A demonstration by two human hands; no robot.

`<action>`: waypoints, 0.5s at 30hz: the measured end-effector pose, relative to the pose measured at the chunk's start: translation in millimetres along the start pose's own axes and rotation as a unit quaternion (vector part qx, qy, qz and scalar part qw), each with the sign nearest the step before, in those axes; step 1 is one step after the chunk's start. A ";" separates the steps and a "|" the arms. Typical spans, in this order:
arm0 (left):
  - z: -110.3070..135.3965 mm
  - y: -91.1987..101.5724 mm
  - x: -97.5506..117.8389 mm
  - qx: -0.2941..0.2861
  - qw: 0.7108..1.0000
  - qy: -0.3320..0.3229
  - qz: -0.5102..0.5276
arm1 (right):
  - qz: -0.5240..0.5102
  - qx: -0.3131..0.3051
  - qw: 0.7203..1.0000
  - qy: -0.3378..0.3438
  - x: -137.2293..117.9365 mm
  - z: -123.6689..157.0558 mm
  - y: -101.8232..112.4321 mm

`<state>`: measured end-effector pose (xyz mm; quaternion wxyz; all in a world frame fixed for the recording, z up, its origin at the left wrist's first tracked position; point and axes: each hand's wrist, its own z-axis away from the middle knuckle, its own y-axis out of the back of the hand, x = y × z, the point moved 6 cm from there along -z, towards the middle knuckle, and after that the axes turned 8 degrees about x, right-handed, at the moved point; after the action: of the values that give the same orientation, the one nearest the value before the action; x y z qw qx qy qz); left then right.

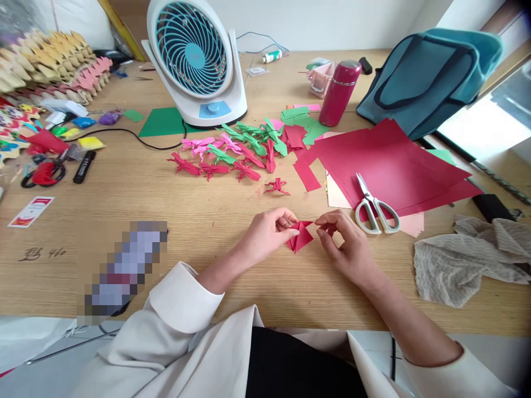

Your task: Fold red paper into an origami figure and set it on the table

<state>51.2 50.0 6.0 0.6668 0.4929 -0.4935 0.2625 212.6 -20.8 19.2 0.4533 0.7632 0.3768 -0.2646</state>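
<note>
A small red folded paper piece [300, 236] lies just above the wooden table [207, 232] between my two hands. My left hand [267, 229] pinches its left edge with closed fingers. My right hand [346, 240] is curled, its fingertips pinched at the piece's upper right corner. One finished red origami figure [276, 187] sits alone just beyond my hands. Behind it lies a heap of several red, pink and green origami figures [236, 152].
White-handled scissors [375, 207] rest on a stack of red paper sheets [385, 160] at the right. A beige cloth [468, 260], a red flask [339, 93], a teal bag [427, 77] and a desk fan [194, 61] stand around. Red scissors [43, 172] and a marker [84, 166] lie far left.
</note>
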 end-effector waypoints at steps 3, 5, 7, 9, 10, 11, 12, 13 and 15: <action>-0.9 0.3 -1.6 -0.010 0.996 0.016 0.083 | -0.098 -0.043 0.985 -0.133 9.2 0.0 -12.4; -0.7 0.8 -1.9 -0.018 0.993 0.019 0.116 | -0.165 -0.093 0.964 -0.186 8.0 1.2 -24.9; -0.1 1.8 -1.7 -0.025 0.991 0.016 0.134 | -0.200 -0.117 0.950 -0.211 5.0 1.5 -33.7; 0.6 3.4 -0.4 -0.028 0.991 0.004 0.133 | -0.208 -0.120 0.945 -0.222 3.9 1.3 -38.9; 1.1 4.5 0.9 -0.028 0.991 -0.007 0.129 | -0.208 -0.122 0.944 -0.225 3.8 1.3 -41.1; 1.7 5.7 2.7 -0.028 0.992 -0.018 0.124 | -0.206 -0.126 0.944 -0.226 3.8 1.2 -43.2; 2.3 7.0 4.7 -0.026 0.992 -0.028 0.119 | -0.202 -0.132 0.944 -0.227 3.8 1.1 -45.3; 3.0 8.5 7.0 -0.024 0.992 -0.038 0.114 | -0.197 -0.140 0.943 -0.229 3.6 0.7 -47.4; 4.2 12.7 12.4 -0.010 0.993 -0.059 0.098 | -0.182 -0.158 0.942 -0.232 2.2 -1.3 -51.1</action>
<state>43.6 49.2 22.6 0.6123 0.4500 -0.5806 0.2923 172.3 -3.3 -7.0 0.5869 0.5179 0.4302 -0.4497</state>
